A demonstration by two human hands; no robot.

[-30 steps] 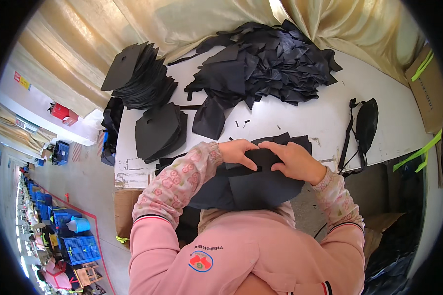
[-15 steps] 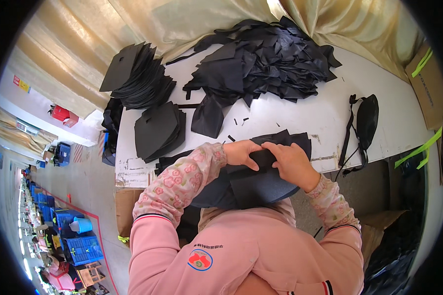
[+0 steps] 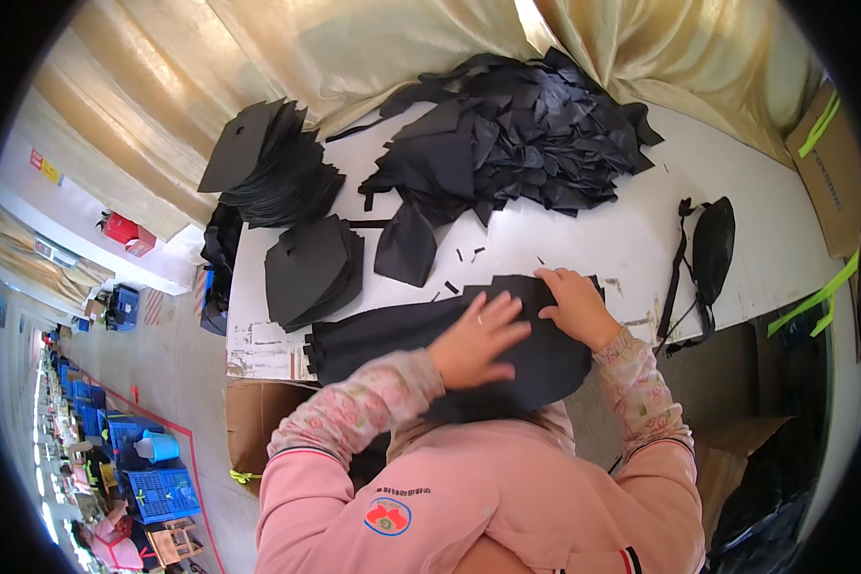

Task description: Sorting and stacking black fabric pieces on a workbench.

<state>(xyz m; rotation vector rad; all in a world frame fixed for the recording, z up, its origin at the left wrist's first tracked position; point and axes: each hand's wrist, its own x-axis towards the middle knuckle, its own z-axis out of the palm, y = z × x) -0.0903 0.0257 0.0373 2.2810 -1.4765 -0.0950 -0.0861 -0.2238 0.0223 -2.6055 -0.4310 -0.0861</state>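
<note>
My left hand [image 3: 480, 341] has its fingers spread and stands over a black fabric piece [image 3: 545, 364], which lies across the near table edge and my lap; whether the palm touches it I cannot tell. At the far right of that piece, my right hand [image 3: 581, 308] rests with thumb and fingers apart. Under and left of the piece runs a strip-like black fabric layer [image 3: 373, 337] with a notched left end. Beyond my left hand lie a small dark fabric piece [image 3: 407, 247] and several short black scraps [image 3: 452, 286].
Two stacks of black shaped panels, a tall stack [image 3: 273, 167] and a lower stack [image 3: 314, 273], stand at the table's left. A large heap of black fabric pieces [image 3: 545, 134] fills the back. A black pouch with straps [image 3: 713, 249] lies right. Cardboard box [image 3: 827, 172] at far right.
My left hand has let go of the black fabric and moved nearer me, fingers spreading. The folded part between my hands now lies flat. My right hand has loosened and stayed near the far edge.
</note>
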